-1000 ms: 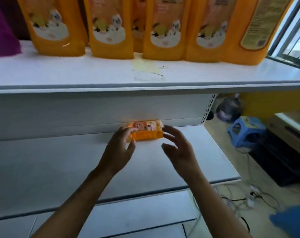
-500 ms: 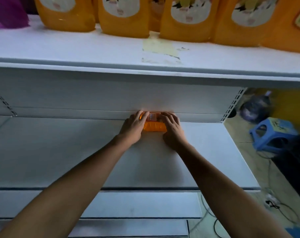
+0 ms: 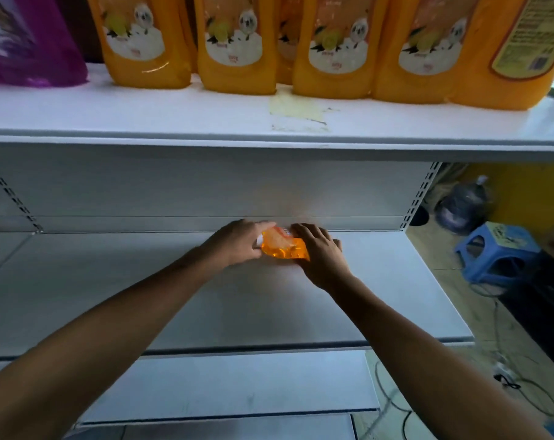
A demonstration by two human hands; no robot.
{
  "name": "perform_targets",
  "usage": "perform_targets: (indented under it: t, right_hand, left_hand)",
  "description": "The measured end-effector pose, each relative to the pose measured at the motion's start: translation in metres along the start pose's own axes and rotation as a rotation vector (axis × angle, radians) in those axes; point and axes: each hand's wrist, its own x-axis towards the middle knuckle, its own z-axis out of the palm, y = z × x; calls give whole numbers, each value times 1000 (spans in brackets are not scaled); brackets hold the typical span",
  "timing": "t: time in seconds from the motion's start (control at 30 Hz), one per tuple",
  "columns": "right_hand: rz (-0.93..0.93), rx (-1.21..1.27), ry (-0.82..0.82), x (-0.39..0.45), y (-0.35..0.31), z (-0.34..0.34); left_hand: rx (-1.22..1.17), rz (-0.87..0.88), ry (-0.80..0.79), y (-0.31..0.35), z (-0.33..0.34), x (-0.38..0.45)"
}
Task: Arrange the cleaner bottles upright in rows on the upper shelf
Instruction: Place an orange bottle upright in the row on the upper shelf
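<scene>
Five orange plastic cleaner bottles [image 3: 237, 46] with white picture labels are seen upright in a front row on the white metal upper shelf [image 3: 142, 112], a sixth partly hidden behind them. One small orange bottle [image 3: 283, 247] is held at the back of the white lower shelf [image 3: 110, 296], tilted, perhaps just lifted off it. The left hand [image 3: 237, 241] is curled round its capped end; the right hand [image 3: 320, 249] is clamped on its base. Half a second ago the bottle was lying flat against the back panel under both hands. A purple plastic bag [image 3: 25, 42] is set at the upper shelf's left; a blue plastic stool [image 3: 494, 252] and cables are seen on the floor to the right.
</scene>
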Motion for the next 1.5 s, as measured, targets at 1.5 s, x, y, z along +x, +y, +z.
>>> perform_targets:
  t: [1.5]
  right_hand:
    - [-284,1054,-361,21,-301,-28]
  left_hand:
    - [-1407,-437,436,-47,-74,-276]
